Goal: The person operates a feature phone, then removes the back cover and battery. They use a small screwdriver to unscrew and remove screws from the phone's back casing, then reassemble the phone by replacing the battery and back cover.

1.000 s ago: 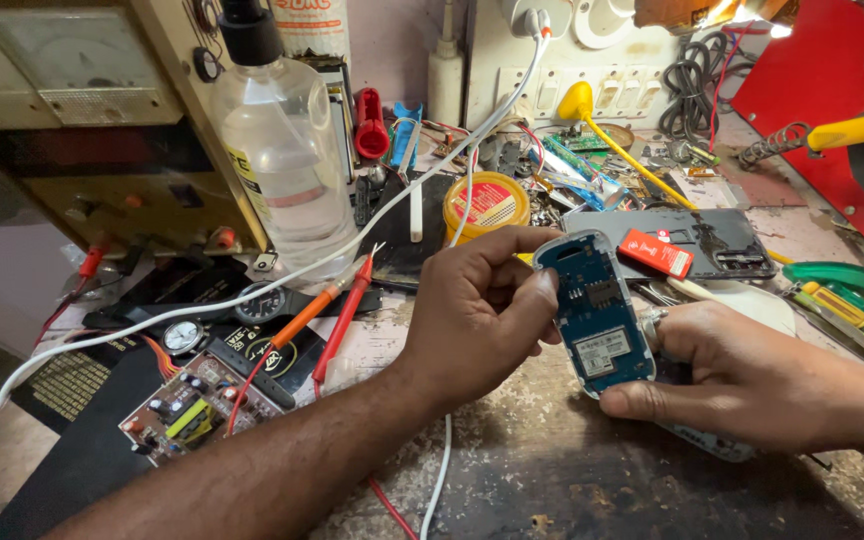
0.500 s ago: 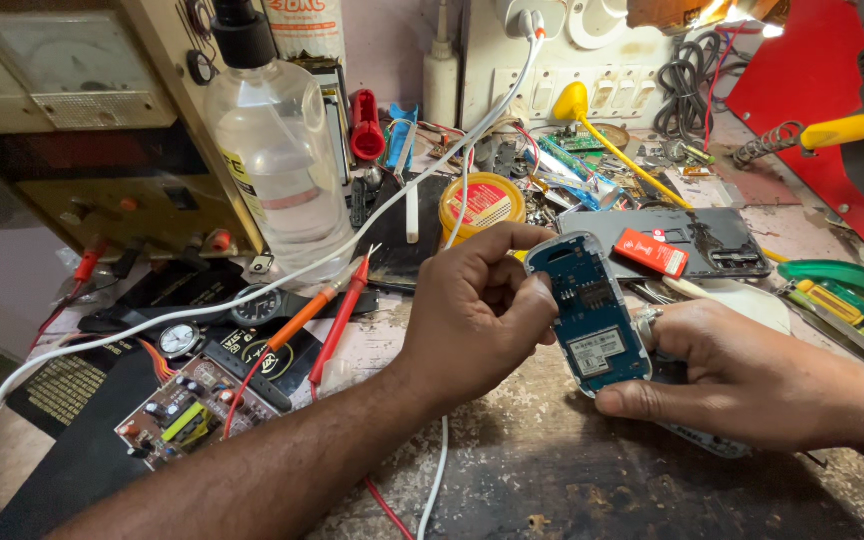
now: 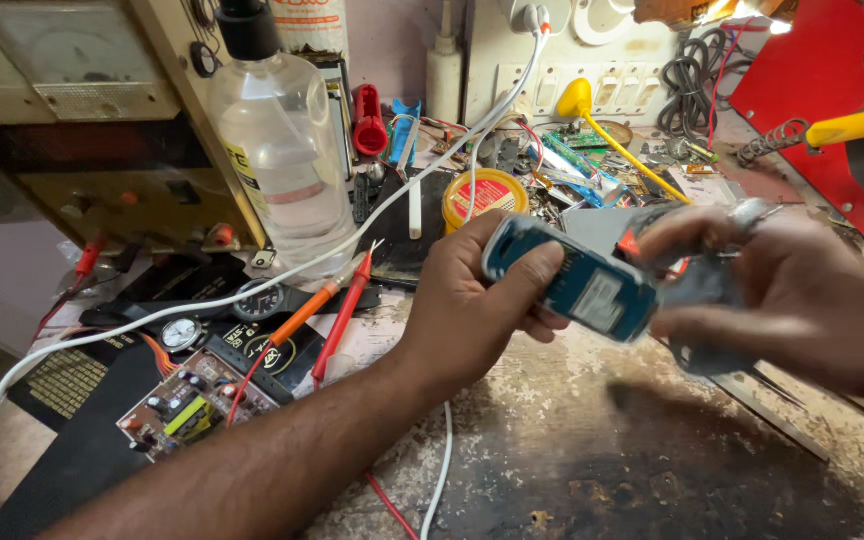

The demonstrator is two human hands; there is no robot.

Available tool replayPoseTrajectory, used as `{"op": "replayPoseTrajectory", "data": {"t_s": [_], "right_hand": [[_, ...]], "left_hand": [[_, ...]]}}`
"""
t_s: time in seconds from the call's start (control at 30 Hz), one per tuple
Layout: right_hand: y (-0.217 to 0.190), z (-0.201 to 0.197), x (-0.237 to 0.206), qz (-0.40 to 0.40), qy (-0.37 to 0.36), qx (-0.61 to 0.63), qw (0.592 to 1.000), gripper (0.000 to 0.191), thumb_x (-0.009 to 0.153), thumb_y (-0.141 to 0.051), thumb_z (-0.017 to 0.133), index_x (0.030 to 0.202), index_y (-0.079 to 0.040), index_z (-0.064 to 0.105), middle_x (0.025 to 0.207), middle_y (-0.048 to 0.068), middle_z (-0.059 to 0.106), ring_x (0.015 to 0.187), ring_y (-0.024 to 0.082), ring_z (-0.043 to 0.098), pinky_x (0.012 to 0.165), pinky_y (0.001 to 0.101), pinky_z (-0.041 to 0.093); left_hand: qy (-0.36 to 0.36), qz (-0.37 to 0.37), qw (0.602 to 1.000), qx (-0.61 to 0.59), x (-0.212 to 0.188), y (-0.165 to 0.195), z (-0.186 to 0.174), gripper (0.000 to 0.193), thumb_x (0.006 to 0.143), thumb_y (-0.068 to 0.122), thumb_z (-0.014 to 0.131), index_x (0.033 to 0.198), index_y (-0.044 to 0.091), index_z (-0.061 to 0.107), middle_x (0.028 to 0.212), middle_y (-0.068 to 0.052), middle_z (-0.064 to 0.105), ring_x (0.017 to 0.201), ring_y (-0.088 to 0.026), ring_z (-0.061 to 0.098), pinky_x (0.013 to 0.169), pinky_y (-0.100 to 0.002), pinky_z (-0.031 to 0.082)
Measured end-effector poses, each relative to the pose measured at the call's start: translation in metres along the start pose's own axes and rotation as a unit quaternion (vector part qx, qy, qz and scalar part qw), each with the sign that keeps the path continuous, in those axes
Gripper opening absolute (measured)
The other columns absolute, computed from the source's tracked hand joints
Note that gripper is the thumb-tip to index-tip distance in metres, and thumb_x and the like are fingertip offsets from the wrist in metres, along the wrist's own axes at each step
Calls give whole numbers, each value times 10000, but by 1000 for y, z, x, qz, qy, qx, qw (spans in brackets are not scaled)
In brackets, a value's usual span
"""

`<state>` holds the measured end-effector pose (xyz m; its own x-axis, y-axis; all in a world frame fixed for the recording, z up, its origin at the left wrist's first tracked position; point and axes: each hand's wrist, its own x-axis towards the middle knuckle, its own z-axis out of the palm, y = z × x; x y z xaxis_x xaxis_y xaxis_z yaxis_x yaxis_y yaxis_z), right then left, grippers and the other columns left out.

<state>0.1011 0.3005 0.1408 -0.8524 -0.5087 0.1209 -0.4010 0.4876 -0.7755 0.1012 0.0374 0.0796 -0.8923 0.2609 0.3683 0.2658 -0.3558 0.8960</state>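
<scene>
My left hand (image 3: 467, 300) grips one end of a small blue phone (image 3: 577, 280) with its back cover off, so a white label shows. The phone lies tilted, almost level, above the worn bench top. My right hand (image 3: 782, 290) is blurred and closes over the phone's right end, fingers curled around it. A grey part (image 3: 707, 300), maybe the cover, sits under those fingers; I cannot tell what it is.
A clear plastic bottle (image 3: 282, 150) stands at the back left beside a power supply box (image 3: 72, 110). A circuit board (image 3: 187, 405), red and orange probes (image 3: 337, 310), a white cable (image 3: 252, 290), a yellow tin (image 3: 487, 195), a yellow funnel tool (image 3: 592, 110) and small parts clutter the bench.
The phone has swung from nearly upright to almost level. My right hand rose from under the phone's lower end to cover its right end, moving fast enough to blur.
</scene>
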Motion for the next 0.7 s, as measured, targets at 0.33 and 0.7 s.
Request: {"op": "replayPoseTrajectory", "data": {"t_s": [0.33, 0.7], "right_hand": [[5, -3, 10, -53, 193, 162, 966, 591, 946, 0, 597, 1516, 22, 442, 1296, 184, 635, 1091, 199, 652, 904, 337, 577], [-20, 29, -12, -183, 117, -243, 946, 524, 971, -298, 607, 1463, -119, 590, 1379, 127, 658, 1243, 276, 628, 1017, 398, 484]], "left_hand": [[-67, -109, 986, -103, 4, -6, 6, 362, 1067, 202, 534, 1375, 11, 531, 997, -163, 690, 759, -193, 736, 655, -287, 642], [-94, -205, 962, -157, 4, -7, 5, 576, 1076, 488, 368, 1357, 8, 517, 1087, -180, 669, 872, -239, 724, 767, -352, 653]]}}
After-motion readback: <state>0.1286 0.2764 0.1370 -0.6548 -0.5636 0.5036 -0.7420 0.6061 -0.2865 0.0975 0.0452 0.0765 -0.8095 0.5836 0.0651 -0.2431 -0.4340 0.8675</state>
